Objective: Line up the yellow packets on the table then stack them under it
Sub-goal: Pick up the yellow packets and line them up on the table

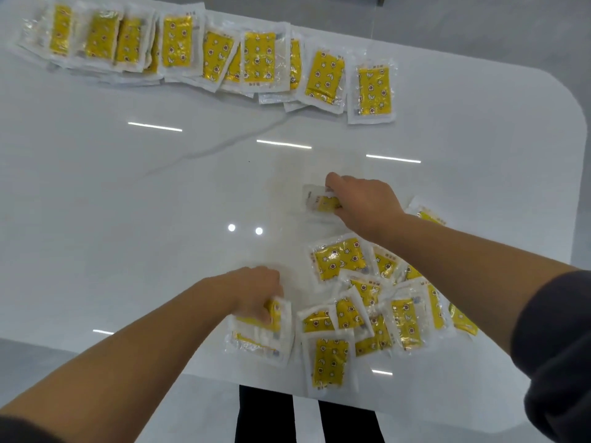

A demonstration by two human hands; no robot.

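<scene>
Several yellow packets in clear wrappers lie in an overlapping row [259, 57] along the far side of the white table [128, 193]. A loose pile of the same packets [377, 302] sits near the front edge, right of centre. My left hand [256, 294] is closed on a yellow packet [275, 311] at the pile's left end, on top of another packet [256, 343]. My right hand [361, 199] reaches further out and grips a single packet [316, 199] lying apart from the pile.
The glossy table top reflects ceiling lights. Its rounded right corner [572, 100] and front edge [160, 356] border grey floor. Dark trouser legs [265, 414] show below the front edge.
</scene>
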